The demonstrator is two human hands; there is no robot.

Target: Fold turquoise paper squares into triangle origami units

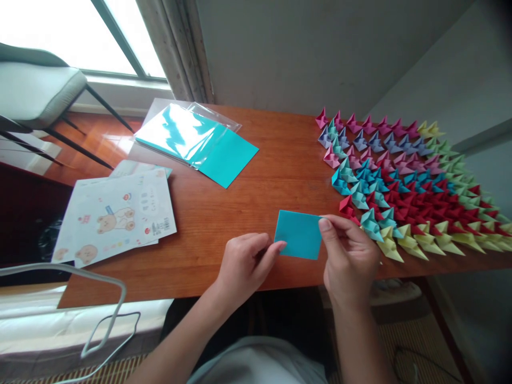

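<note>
A small blue sheet of origami paper (299,234), roughly rectangular, is held up between my two hands above the table's front edge. My right hand (352,258) pinches its upper right corner, thumb on the near face. At the lower left edge, the thumb of my left hand (247,262) lies against the paper while the other fingers are curled in. Whether the sheet is folded double I cannot tell. Just right of my right hand stand rows of folded paper pieces (424,205) in red, pink, purple, blue, green and yellow.
A plastic sleeve (172,128) with blue paper sheets (232,154) lies at the back left of the wooden table (208,213). Printed bear packets (120,213) overlap the left edge. A white cable (120,293) loops at lower left; a chair (40,90) stands beyond.
</note>
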